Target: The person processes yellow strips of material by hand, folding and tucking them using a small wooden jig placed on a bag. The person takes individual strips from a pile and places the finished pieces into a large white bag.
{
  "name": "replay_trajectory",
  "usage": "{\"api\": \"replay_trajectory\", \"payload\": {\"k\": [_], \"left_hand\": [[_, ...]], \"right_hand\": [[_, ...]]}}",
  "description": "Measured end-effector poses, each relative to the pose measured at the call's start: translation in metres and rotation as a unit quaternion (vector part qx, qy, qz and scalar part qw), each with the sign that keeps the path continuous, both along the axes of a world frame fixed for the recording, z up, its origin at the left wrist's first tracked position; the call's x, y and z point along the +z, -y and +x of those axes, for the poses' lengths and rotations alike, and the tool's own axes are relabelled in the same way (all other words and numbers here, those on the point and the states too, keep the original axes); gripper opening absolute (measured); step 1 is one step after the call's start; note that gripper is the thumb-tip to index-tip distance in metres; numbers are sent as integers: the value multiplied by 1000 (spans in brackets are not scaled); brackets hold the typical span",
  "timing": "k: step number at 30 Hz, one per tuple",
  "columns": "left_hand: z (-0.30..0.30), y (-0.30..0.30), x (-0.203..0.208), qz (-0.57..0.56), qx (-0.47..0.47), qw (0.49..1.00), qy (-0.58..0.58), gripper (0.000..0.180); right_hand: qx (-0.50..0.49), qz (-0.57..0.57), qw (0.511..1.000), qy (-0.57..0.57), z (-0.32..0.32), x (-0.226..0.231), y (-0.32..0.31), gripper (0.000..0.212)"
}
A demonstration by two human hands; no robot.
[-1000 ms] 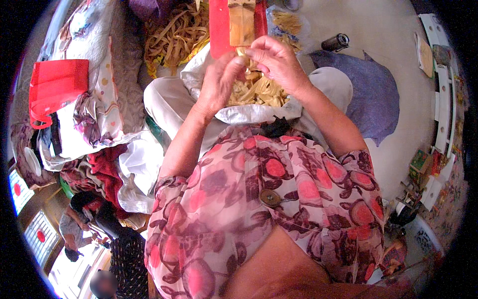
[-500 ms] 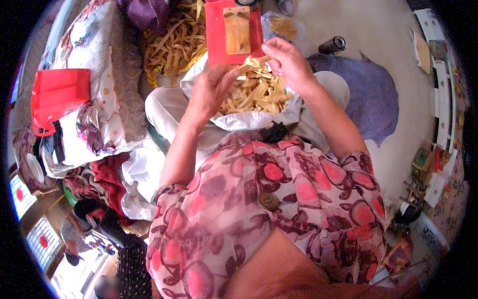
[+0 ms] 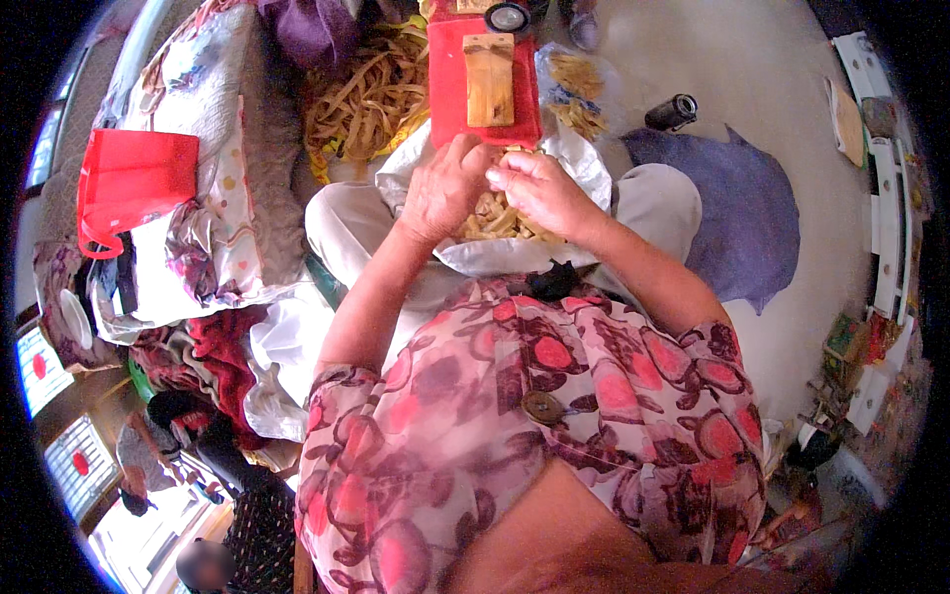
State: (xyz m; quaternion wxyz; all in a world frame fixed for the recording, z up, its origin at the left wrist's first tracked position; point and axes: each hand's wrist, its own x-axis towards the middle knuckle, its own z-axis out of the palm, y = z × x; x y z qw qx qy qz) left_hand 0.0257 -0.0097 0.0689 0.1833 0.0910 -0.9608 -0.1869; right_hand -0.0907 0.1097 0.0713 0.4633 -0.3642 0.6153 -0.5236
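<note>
My left hand (image 3: 442, 195) and my right hand (image 3: 546, 194) meet over a white sack (image 3: 485, 255) lying between my bent knees. Curled short pieces of pale yellow strip (image 3: 500, 220) fill the sack. Both hands are closed, fingertips nearly touching. A sliver of pale yellow strip shows just beyond my right fingers; whatever my left fingers pinch is hidden. Beyond the hands lies a red board (image 3: 448, 89), bearing a wooden block (image 3: 490, 84) with a rounded notch at its near end.
Long tan strips (image 3: 366, 94) lie heaped on the far left. Right of the board sits a clear bag of strips (image 3: 577, 79), then a dark flask (image 3: 673, 113). Blue cloth (image 3: 732, 208) covers floor by my right knee. A red bag (image 3: 139, 178) rests on the bedding at left.
My hands have come together; the right moved down and left toward the left hand. The strip that showed between them is now mostly covered. The whole view has shifted slightly.
</note>
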Motion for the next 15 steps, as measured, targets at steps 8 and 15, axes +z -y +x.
{"api": "replay_trajectory", "payload": {"k": [8, 15], "left_hand": [[-8, 42, -30, -4, 36, 999, 0, 20], [-25, 35, -16, 725, 37, 688, -28, 17]], "right_hand": [[-18, -13, 997, -70, 5, 18, 9, 19], [-125, -25, 972, -198, -53, -14, 30, 23]]}}
